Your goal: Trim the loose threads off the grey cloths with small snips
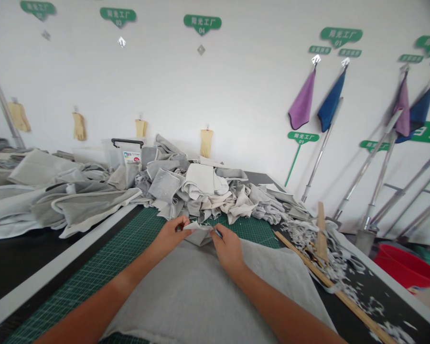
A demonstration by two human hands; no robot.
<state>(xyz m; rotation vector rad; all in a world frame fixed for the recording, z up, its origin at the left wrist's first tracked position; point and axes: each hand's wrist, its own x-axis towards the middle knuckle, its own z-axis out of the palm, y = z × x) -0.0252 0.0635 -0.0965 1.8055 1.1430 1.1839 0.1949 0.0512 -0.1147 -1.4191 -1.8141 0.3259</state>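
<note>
- Pale offcut (197,227) pinched up between both hands, just over the green cutting mat (136,243) near its far edge; we can't make out the material, and the fingers hide part of its folds.
- Left hand (170,235): fingers (179,223) clenched on the offcut's left end.
- Right hand (228,248): fingers (215,230) closed on the offcut's right end and on a small blue-tipped tool (219,233); the grip mostly hides the tool, so we can't tell what kind it is.
- Large grey fabric sheet (200,291) lies on the mat under both forearms, cut off by the bottom of the frame.
- Past the mat's far edge, a heap of grey and cream offcuts (186,191); its lower layers are hidden.
- Off the mat's right edge, a wooden strip (338,291) lies among white shreds (331,260); a metal tool (313,255) is half buried there, hard to make out.
- Beyond the right corner, a red basin (404,265), partly cut off by the frame.
</note>
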